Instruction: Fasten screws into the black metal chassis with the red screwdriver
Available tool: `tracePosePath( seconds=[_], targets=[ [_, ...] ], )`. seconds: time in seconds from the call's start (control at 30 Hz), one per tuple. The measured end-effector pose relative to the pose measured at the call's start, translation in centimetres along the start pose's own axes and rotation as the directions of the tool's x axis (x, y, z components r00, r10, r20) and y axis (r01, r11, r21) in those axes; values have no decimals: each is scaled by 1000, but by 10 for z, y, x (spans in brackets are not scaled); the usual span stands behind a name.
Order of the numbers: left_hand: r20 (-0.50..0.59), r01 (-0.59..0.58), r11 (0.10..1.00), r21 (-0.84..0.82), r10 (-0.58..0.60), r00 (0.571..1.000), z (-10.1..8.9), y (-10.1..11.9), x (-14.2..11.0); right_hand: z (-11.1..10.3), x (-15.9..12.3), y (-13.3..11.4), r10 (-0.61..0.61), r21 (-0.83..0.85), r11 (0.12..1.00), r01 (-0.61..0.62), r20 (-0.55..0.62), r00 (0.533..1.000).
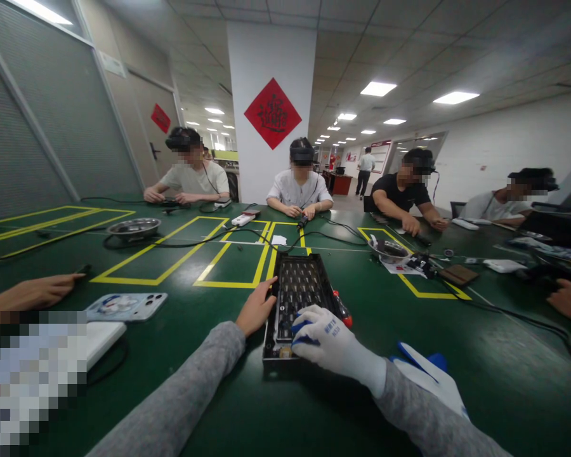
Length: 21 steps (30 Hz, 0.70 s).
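A black rectangular case (305,263) with rows of small parts in its inner tray lies lengthwise before me on the green table. My left hand (257,308) is bare and holds the case's left side, its fingers along the rim. My right hand (326,336) wears a white glove with blue fingertips. Its fingers are curled down over the near right part of the tray; whatever they pinch is hidden. A small yellowish piece (285,351) shows at the case's near end. Against the right side lies a red-and-black handled tool (343,311), partly hidden by the case and glove.
A spare glove (431,371) lies by my right forearm. Leftward are a phone (128,306), a white box (105,339) and another person's hand (42,291). Metal bowls (134,227) and cables (204,238) lie farther back. Several people wearing headsets sit around the table.
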<state>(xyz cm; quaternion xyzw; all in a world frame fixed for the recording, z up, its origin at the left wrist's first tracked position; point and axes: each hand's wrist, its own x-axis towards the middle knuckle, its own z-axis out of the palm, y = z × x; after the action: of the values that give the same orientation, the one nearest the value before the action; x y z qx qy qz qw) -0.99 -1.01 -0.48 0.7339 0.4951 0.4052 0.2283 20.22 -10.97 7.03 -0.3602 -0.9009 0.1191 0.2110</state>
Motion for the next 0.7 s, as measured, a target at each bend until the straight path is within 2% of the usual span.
tracePosePath(
  seconds=[0.47,0.7],
  targets=[
    [10,9,1000,13,-9,1000,2,-4,2,-2,-1,0,-4,31,1000,3,8,1000],
    [2,2,1000,10,-2,1000,1,-3,1,-1,0,-1,4,-7,1000,-4,8,1000]
  ],
)
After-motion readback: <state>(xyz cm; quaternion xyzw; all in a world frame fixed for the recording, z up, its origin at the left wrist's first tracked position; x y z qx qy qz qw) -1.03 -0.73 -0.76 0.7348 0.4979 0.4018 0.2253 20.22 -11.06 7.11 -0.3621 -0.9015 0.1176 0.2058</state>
